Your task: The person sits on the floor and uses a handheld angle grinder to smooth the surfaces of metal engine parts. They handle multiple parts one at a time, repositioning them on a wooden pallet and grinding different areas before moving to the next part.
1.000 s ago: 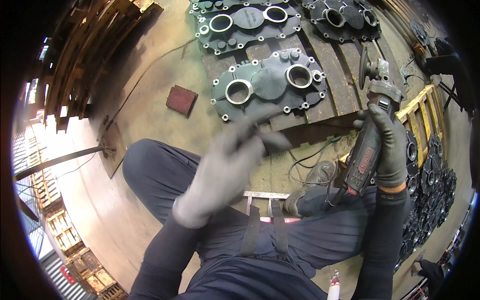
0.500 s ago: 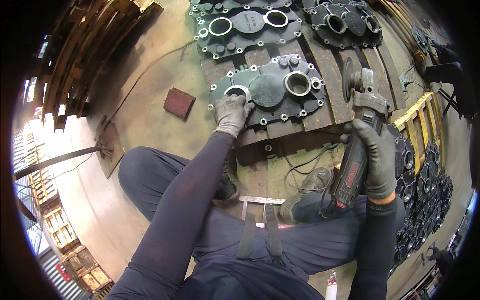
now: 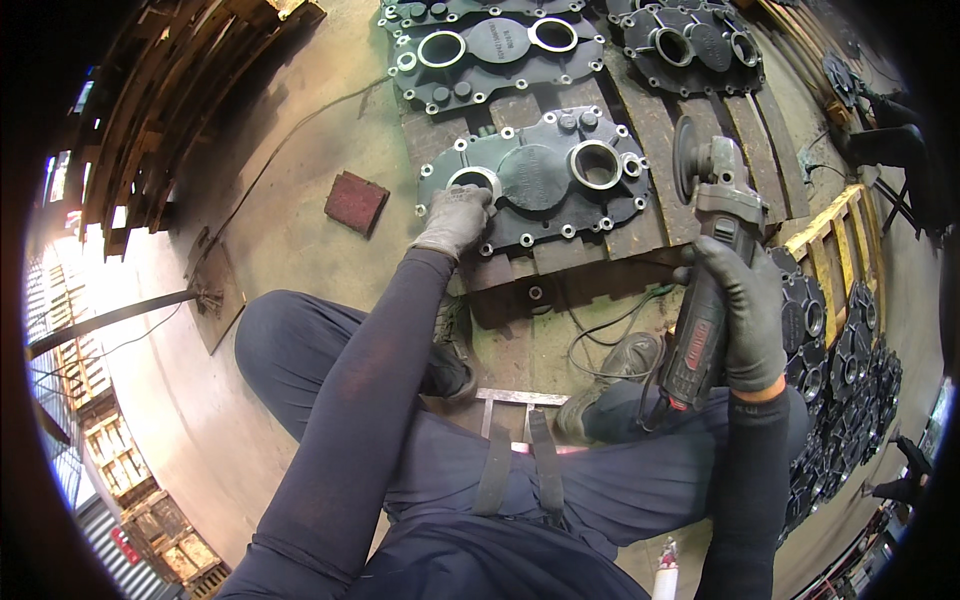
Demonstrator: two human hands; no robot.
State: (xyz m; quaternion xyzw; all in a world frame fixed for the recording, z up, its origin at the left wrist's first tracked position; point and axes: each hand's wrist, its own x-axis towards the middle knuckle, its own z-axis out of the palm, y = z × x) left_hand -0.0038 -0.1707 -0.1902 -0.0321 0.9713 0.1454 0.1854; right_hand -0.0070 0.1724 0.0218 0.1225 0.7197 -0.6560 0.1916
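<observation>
My right hand point(image 3: 741, 310), in a grey glove, is wrapped round the body of a black angle grinder point(image 3: 707, 300). The grinder stands nearly upright, its worn disc point(image 3: 686, 160) at the top and apart from the castings. In front of me a dark metal gearbox cover point(image 3: 535, 180) with two ringed bores and bolt holes round its rim lies on a wooden pallet point(image 3: 675, 215). My left hand point(image 3: 457, 220), gloved too, is closed at the rim of the cover's left bore; its fingertips are partly hidden there.
More covers point(image 3: 497, 62) lie farther back on the pallet, and several are piled at the right point(image 3: 840, 400). A dark red pad point(image 3: 357, 204) lies on the floor at left. The grinder's cable point(image 3: 600, 372) loops near my shoe. Stacked pallets point(image 3: 170, 100) stand far left.
My left hand has shifted slightly left and its fingers look more curled at the bore rim. The right hand and the grinder have moved only slightly.
</observation>
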